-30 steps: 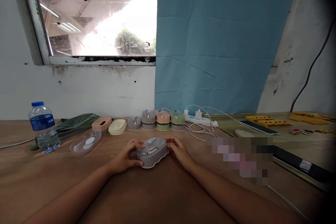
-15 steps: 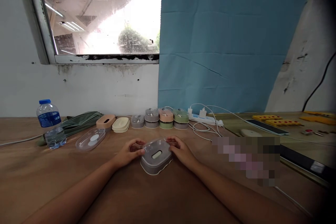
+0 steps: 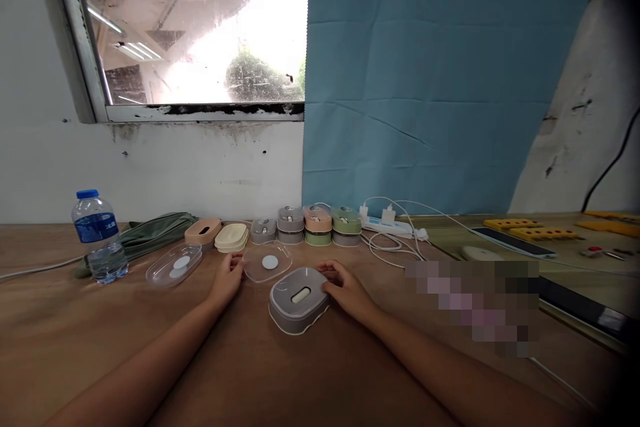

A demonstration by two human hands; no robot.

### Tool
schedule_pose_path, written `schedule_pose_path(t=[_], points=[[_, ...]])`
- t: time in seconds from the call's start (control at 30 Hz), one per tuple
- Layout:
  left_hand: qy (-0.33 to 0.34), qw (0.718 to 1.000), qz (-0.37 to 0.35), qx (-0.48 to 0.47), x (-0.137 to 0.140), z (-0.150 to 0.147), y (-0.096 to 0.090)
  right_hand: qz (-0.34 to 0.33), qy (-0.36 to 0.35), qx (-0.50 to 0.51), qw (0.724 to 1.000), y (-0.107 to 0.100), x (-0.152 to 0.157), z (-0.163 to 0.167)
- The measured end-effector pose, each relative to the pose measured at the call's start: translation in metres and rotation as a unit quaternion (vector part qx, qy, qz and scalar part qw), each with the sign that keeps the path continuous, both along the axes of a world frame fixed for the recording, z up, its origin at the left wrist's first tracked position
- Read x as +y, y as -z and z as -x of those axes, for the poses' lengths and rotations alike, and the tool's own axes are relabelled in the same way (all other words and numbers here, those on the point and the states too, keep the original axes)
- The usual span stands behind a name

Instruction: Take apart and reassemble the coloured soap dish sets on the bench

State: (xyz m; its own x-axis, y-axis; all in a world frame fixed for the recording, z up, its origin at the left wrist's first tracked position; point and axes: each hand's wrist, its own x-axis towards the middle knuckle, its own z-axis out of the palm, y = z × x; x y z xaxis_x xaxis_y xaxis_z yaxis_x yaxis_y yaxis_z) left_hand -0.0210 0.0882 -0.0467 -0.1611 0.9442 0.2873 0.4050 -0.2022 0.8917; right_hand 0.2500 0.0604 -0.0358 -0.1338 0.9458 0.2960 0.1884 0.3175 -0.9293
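My left hand [image 3: 229, 276] pinches the left edge of a transparent plastic lid [image 3: 254, 270] that has a round white disc on it. The lid is off to the upper left of a grey oval box [image 3: 293, 310], apart from it. This box has a slot in its top, with something pale showing inside, and a cream base edge. At its right end, my right hand [image 3: 345, 287] grips the box with the thumb on the near side and the fingers curled behind.
A second transparent lid [image 3: 163, 268], an orange slotted cover [image 3: 203, 232] and cream pieces [image 3: 231, 237] lie at the back left. Lidded boxes [image 3: 317, 225] stand stacked by the wall. A water bottle [image 3: 103, 243] is far left; a power strip [image 3: 393, 227] with cables lies right.
The transparent lid has come off the grey box and moved up and left with my left hand. My right hand stays at the box's right end.
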Motion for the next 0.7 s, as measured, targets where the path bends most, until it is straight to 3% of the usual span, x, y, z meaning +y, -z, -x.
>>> schedule_pose_path(t=[0.13,0.27,0.4,0.57,0.7], points=[[-0.027,0.998,0.005,0.052,-0.005,-0.001,-0.001,0.006,-0.001,-0.002,1.000,-0.001,-0.001,0.000],[0.015,0.990,-0.030,0.137,-0.018,-0.010,-0.005,0.008,-0.002,-0.007,1.000,-0.001,-0.001,0.000],[0.048,0.951,-0.093,0.292,-0.025,-0.014,-0.007,0.004,-0.002,-0.015,1.000,-0.001,-0.001,0.000],[0.102,0.921,-0.121,0.356,-0.033,-0.017,-0.017,-0.001,-0.004,-0.022,1.000,-0.002,-0.002,0.000],[0.100,0.883,-0.180,0.422,-0.046,-0.023,-0.030,-0.003,-0.005,-0.023,1.000,-0.003,-0.002,0.000]])
